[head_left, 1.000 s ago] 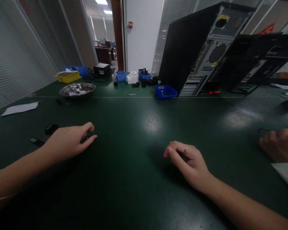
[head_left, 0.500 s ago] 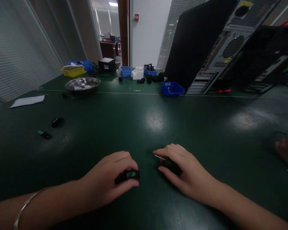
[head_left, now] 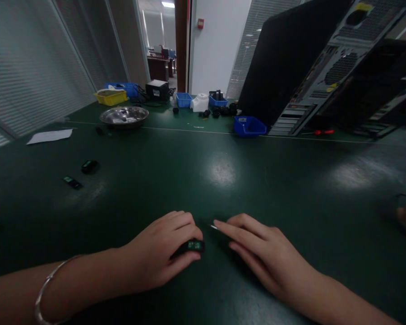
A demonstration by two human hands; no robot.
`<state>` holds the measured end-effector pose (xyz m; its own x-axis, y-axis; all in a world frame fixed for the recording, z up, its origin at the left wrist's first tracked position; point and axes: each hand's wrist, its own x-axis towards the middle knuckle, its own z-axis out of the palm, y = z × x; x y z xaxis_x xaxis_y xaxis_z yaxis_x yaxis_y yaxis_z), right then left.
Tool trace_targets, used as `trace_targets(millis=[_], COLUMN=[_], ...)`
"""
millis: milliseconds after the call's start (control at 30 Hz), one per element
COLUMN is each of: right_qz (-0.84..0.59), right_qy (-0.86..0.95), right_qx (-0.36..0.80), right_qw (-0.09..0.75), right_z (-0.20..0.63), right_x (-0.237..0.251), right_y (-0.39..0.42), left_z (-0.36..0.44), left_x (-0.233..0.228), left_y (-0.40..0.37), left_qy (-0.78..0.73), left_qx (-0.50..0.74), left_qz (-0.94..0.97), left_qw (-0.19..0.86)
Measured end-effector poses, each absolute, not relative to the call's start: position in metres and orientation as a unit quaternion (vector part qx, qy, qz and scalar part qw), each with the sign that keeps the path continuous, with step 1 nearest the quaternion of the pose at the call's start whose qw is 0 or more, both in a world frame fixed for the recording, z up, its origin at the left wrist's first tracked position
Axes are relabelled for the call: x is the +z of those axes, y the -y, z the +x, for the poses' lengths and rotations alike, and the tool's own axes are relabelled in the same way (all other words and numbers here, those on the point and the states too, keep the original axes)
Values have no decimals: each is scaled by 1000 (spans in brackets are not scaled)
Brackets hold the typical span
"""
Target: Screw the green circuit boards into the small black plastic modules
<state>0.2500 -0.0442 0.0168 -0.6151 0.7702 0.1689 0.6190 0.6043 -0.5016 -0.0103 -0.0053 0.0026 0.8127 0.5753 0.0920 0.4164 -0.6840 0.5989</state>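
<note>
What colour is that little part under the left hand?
Black with a green patch, the part at the left hand's fingertips; head view.

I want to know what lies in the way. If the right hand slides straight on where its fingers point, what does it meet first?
The right hand points left. First in that line is the thin metal pin at its fingertips, then the left hand holding a small black part. Depth is hard to judge.

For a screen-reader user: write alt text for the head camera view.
Two bare hands rest close together on a dark green table: the left hand pinches a small black part, the right hand lies beside it. Computer towers and blue bins stand behind.
</note>
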Motion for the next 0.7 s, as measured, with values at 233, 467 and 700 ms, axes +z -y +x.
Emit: trace_targets(millis=[233, 467, 700], right_qz=[-376, -382, -376], right_qy=[879, 885, 874], right_qx=[216, 183, 226], right_qw=[199, 193, 210], right_z=[244, 245, 242], right_x=[14, 14, 16], right_y=[47, 48, 44], left_z=[-9, -9, -9], left_x=[6, 5, 8], left_y=[4, 4, 4], left_qy=[-269, -263, -258], left_qx=[136, 141, 147], left_qz=[909, 910, 909], left_qw=[287, 289, 291])
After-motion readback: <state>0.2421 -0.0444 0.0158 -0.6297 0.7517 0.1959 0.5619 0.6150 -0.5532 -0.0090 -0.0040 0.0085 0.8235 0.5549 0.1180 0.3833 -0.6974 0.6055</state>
